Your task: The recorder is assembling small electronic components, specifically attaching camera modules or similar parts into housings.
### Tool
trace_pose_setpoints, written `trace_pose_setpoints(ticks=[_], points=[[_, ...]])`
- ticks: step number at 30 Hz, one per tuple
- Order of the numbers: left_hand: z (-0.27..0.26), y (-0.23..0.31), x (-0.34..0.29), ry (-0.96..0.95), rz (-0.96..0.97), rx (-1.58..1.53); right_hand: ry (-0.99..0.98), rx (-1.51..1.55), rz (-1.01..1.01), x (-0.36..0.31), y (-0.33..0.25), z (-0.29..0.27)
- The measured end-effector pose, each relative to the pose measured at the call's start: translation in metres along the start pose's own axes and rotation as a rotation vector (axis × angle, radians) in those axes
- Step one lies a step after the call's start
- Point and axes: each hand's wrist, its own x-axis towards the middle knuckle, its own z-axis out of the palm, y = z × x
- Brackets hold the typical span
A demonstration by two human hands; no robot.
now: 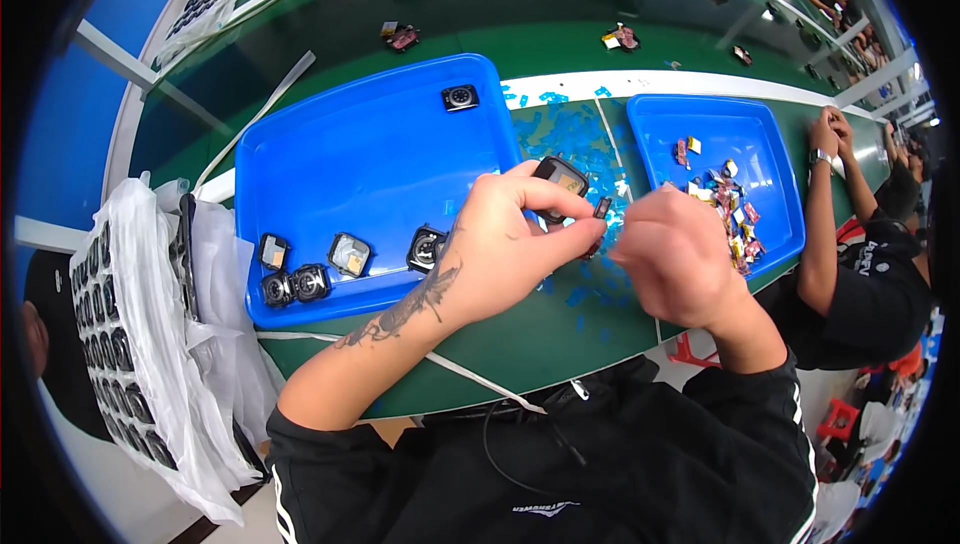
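Observation:
My left hand pinches a black smartwatch case between thumb and fingers, over the right edge of the large blue tray. A small dark part sticks out by the thumb tip; whether it joins the case, I cannot tell. Just to the right, my right hand is curled closed and slightly blurred. Anything in its fingers is hidden. More smartwatch cases lie in the large tray: one at the far right corner, several along the near side, and another beside my left forearm.
A smaller blue tray at right holds small red, yellow and white parts. Blue film scraps litter the green table between the trays. Watch cases in plastic-wrapped trays stand at left. A co-worker's arms are at right.

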Motion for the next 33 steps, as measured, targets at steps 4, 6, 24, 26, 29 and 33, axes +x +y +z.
trace_pose_setpoints(ticks=[4,6,24,26,29,33], points=[[-0.006,-0.001,0.005,-0.023,-0.02,-0.101,-0.083,-0.019,0.399,-0.011,0.01,0.001],[-0.006,0.0,0.005,-0.041,-0.017,-0.135,-0.127,-0.103,0.409,-0.017,0.012,0.003],[0.009,-0.007,0.004,0.167,0.12,-0.41,0.233,0.662,0.733,-0.003,-0.009,0.028],[0.01,-0.004,0.001,0.154,0.062,-0.482,0.217,0.635,0.725,0.002,-0.013,0.032],[0.01,-0.007,0.0,0.125,0.007,-0.516,0.245,0.543,0.704,0.008,-0.013,0.038],[0.013,-0.005,0.0,0.102,0.086,-0.585,0.31,0.363,0.713,0.016,-0.012,0.034]])
